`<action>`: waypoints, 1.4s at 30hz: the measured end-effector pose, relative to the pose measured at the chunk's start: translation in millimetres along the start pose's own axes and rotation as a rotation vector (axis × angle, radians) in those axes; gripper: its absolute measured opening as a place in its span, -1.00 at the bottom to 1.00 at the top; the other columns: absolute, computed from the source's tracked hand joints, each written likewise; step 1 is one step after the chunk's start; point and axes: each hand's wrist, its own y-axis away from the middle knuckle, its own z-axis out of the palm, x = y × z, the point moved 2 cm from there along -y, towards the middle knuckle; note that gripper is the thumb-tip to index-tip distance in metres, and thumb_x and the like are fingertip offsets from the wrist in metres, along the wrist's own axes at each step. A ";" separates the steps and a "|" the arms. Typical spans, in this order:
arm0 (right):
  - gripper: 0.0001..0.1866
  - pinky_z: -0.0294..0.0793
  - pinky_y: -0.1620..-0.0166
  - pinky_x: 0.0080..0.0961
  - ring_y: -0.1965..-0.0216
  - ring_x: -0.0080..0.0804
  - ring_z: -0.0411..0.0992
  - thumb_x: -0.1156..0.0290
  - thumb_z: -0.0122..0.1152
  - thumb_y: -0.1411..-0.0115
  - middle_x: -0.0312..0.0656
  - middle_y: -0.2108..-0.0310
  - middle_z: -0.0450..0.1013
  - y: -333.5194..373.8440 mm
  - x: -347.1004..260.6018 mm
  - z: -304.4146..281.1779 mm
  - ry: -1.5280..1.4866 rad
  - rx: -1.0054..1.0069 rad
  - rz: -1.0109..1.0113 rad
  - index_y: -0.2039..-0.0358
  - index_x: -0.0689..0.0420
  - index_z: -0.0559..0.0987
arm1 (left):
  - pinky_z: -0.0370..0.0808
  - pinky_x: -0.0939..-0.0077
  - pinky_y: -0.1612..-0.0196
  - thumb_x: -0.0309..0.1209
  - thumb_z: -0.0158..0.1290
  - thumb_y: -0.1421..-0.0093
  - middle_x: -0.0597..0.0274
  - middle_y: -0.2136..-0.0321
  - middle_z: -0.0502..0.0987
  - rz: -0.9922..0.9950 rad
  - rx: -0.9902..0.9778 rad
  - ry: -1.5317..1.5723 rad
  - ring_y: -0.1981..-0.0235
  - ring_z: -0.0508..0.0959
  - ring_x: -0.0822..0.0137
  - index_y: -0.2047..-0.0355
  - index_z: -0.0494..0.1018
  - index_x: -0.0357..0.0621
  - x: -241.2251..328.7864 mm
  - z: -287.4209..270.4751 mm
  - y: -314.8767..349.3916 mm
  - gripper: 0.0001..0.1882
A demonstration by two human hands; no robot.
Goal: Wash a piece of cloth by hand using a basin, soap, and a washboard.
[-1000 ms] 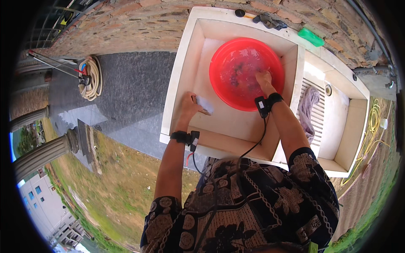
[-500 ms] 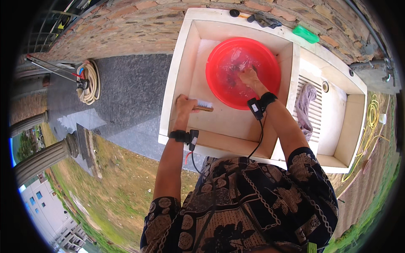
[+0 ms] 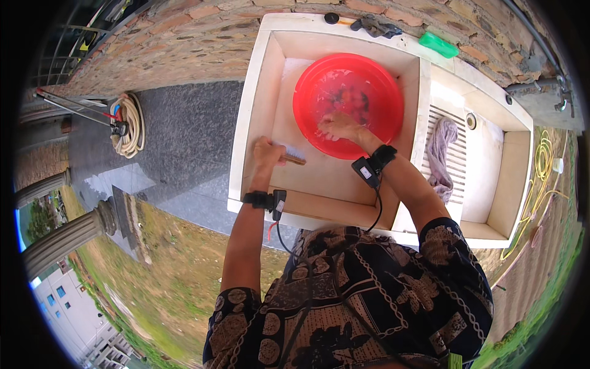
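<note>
My left hand (image 3: 268, 154) is wrapped round a scrub brush (image 3: 295, 157) with a brown back and pale bristles, at the left side of the white sink basin (image 3: 264, 98). To its right, a round red plastic basin (image 3: 396, 114) stands in the sink with water in it. Dark and reddish items, too blurred to name, lie under the water. My right hand (image 3: 339, 127) is over the near left part of the red basin, fingers bent and partly apart, with nothing visible in them. Both wrists carry black straps with small boxes and cables.
A wet greyish-purple cloth (image 3: 440, 157) lies on the ribbed washboard (image 3: 458, 141) at right. A dark cloth (image 3: 376, 27), a green object (image 3: 438, 44) and a black round cap (image 3: 331, 18) sit on the back ledge. A coiled hose (image 3: 128, 126) lies on the paving at left.
My right hand has moved from the middle of the red basin toward its near left side. The items in the water now show more. My left hand still holds the scrub brush.
</note>
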 end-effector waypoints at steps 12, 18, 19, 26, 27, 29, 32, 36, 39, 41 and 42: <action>-0.71 0.55 0.19 -0.44 0.36 -0.33 0.53 0.24 0.11 -0.20 -0.15 0.39 0.52 -9.9 15.6 10.9 -0.708 -0.284 0.114 0.33 0.25 0.56 | 0.48 0.17 0.25 -0.73 0.05 0.10 -0.04 0.38 0.54 0.607 0.034 -0.397 0.24 0.56 -0.12 0.22 0.37 0.03 -5.2 1.6 22.5 -0.57; -0.69 0.54 0.24 -0.44 0.36 -0.36 0.53 0.22 0.15 -0.17 -0.14 0.36 0.52 -0.1 -38.4 11.4 -0.395 -0.178 -0.082 0.26 0.23 0.53 | 0.48 0.20 0.18 -0.76 0.03 0.11 -0.03 0.29 0.54 0.602 0.021 -0.361 0.18 0.55 -0.09 0.13 0.38 0.04 15.7 9.5 23.6 -0.48; -0.70 0.55 0.25 -0.40 0.34 -0.32 0.54 0.25 0.15 -0.16 -0.09 0.35 0.53 -8.3 -28.0 -1.3 -0.195 -0.002 -0.042 0.25 0.24 0.51 | 0.48 0.21 0.14 -0.77 0.03 0.12 -0.02 0.27 0.53 0.597 0.025 -0.326 0.17 0.55 -0.08 0.11 0.38 0.05 17.4 7.0 27.5 -0.45; -0.76 0.55 0.30 -0.38 0.34 -0.28 0.54 0.30 0.02 -0.18 -0.13 0.43 0.53 -83.2 181.0 -101.5 0.615 0.684 0.191 0.32 0.19 0.57 | 0.47 0.26 0.07 -0.69 0.08 0.17 -0.01 0.26 0.54 0.490 -0.077 -0.385 0.17 0.55 -0.05 0.11 0.38 -0.05 23.2 28.5 5.4 -0.46; -0.74 0.55 0.27 -0.34 0.32 -0.25 0.54 0.27 0.02 -0.20 -0.12 0.41 0.54 -81.9 161.3 -72.1 -0.002 0.390 0.176 0.34 0.19 0.57 | 0.50 0.28 0.13 -0.65 0.12 0.19 0.01 0.28 0.54 0.477 -0.005 -0.370 0.22 0.56 0.01 0.13 0.39 -0.09 2.9 14.3 2.9 -0.48; -0.71 0.54 0.25 -0.34 0.31 -0.24 0.54 0.23 0.05 -0.21 -0.12 0.37 0.53 -48.6 76.0 -7.3 -0.604 -0.149 0.177 0.35 0.20 0.57 | 0.52 0.30 0.18 -0.60 0.15 0.22 0.03 0.29 0.54 0.437 0.085 -0.360 0.27 0.58 0.06 0.14 0.39 -0.12 -26.7 -10.1 5.4 -0.48; -0.75 0.54 0.23 -0.46 0.34 -0.38 0.51 0.27 0.12 -0.21 -0.17 0.31 0.52 17.5 -44.9 10.0 -0.505 -0.484 0.214 0.24 0.18 0.55 | 0.49 0.21 0.15 -0.49 0.15 0.20 -0.01 0.32 0.55 0.270 -0.033 -0.310 0.24 0.57 -0.03 0.13 0.36 -0.08 -19.9 -5.5 -5.2 -0.48; -0.70 0.53 0.28 -0.48 0.32 -0.40 0.52 0.20 0.12 -0.20 -0.19 0.28 0.52 -12.8 -34.2 13.6 -0.379 -0.400 -0.117 0.22 0.17 0.53 | 0.49 0.22 0.17 -0.45 0.18 0.24 -0.02 0.36 0.55 0.252 -0.058 -0.345 0.26 0.57 -0.02 0.15 0.34 -0.07 -5.5 1.3 -10.4 -0.46; -0.69 0.52 0.35 -0.45 0.39 -0.41 0.49 0.20 0.06 -0.20 -0.21 0.32 0.52 -39.1 22.2 -27.4 -0.184 0.147 0.154 0.21 0.18 0.54 | 0.51 0.25 0.23 -0.45 0.20 0.24 0.02 0.39 0.54 0.279 -0.030 -0.392 0.33 0.57 0.06 0.19 0.35 -0.09 -5.2 2.4 -4.5 -0.49; -0.73 0.51 0.37 -0.44 0.48 -0.41 0.45 0.25 0.06 -0.19 -0.21 0.39 0.50 -48.9 69.3 -64.9 0.081 0.434 0.183 0.27 0.18 0.55 | 0.53 0.28 0.29 -0.47 0.21 0.24 0.08 0.43 0.53 0.314 -0.005 -0.414 0.39 0.58 0.13 0.22 0.37 -0.11 4.0 7.6 1.1 -0.52; -0.76 0.51 0.37 -0.45 0.52 -0.40 0.43 0.28 0.06 -0.18 -0.21 0.44 0.48 -54.2 97.4 -83.7 0.358 0.617 0.139 0.30 0.18 0.55 | 0.51 0.25 0.25 -0.44 0.21 0.22 0.04 0.42 0.53 0.325 -0.018 -0.451 0.36 0.58 0.08 0.21 0.35 -0.09 17.2 16.3 3.4 -0.52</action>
